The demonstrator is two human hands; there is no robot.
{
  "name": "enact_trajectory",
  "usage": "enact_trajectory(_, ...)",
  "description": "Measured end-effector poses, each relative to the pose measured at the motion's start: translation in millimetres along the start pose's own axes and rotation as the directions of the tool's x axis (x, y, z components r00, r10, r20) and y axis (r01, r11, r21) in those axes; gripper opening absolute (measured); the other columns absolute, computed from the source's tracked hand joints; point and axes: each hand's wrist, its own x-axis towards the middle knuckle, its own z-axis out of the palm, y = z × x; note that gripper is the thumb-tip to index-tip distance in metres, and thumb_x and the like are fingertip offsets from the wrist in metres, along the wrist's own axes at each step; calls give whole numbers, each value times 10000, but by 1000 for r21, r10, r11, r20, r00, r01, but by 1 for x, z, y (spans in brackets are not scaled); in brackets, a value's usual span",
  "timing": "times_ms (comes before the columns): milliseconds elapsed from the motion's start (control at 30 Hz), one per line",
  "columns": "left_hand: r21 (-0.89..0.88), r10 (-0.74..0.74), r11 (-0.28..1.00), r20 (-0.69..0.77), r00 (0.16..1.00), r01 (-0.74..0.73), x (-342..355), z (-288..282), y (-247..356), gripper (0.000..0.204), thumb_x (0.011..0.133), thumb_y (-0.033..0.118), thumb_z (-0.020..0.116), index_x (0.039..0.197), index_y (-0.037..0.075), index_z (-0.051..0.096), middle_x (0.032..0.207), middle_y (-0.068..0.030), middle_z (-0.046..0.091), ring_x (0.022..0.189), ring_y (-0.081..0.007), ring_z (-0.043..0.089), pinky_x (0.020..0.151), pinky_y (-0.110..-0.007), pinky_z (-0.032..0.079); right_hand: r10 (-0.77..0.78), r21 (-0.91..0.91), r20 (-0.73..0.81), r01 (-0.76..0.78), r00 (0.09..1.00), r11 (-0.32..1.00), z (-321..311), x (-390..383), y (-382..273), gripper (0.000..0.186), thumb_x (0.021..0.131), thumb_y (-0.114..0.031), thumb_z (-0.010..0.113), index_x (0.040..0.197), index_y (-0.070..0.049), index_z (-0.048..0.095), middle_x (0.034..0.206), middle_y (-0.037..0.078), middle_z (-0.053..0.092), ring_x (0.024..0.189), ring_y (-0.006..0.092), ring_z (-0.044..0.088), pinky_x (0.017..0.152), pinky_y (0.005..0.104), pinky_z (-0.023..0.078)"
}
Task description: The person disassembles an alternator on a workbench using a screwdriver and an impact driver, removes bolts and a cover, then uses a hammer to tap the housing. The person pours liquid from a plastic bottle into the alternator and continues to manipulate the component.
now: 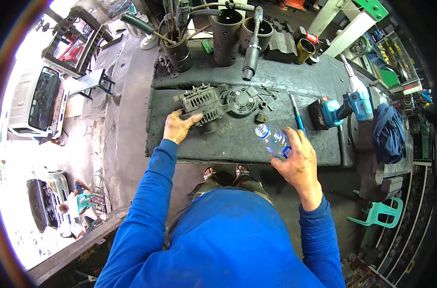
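My left hand [179,126] is closed around the near left side of a dirty metal alternator [203,102] that rests on the dark workbench [218,152]. A pulley [211,126] shows on its near side. Right beside it lies a round, slotted alternator end cover [242,101]. In my right hand [299,161] is a clear plastic bottle [276,141], tilted with its neck toward the alternator; whether it has a cap I cannot tell. Between cover and bottle sit a small metal bushing [261,117], a ring-shaped part [263,104] and thin bolts [271,90].
A blue screwdriver [298,115] and a teal cordless impact wrench [353,103] lie to the right, near a blue cloth [390,133]. Dark metal cylinders [226,41] and a tool-filled can [179,55] line the bench's back. A green plastic stool [384,213] stands at the lower right.
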Motion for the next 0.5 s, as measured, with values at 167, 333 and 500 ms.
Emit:
enact_trajectory(167, -135, -47, 990, 35, 998, 51, -6, -2, -8, 1191, 764, 801, 843, 1365, -208, 639, 1271, -341, 747, 1267, -372, 709, 1111, -421, 520, -9, 3, 0, 9, 1000, 1000, 4, 8, 6, 716, 695, -184, 893, 1355, -50, 653, 1155, 164, 662, 1076, 396, 681, 926, 488, 578)
enact_trajectory(333, -191, -121, 975, -46, 992, 110, -7, 2, -15, 1211, 787, 828, 809, 1373, -216, 623, 1306, -344, 729, 1294, -385, 689, 1122, -424, 507, -38, 22, -2, 38, 999, 999, 6, 16, 6, 686, 700, -175, 888, 1334, -45, 660, 1140, 168, 666, 1061, 409, 684, 910, 492, 579)
enact_trajectory(500, -124, -161, 980, -44, 986, 155, -7, 1, -10, 1251, 789, 862, 777, 1393, -220, 604, 1441, -366, 648, 1404, -393, 613, 1196, -405, 446, -52, 20, -9, 52, 999, 998, 8, 21, 4, 667, 704, -166, 883, 1321, -43, 660, 1136, 176, 668, 1052, 418, 683, 902, 493, 578)
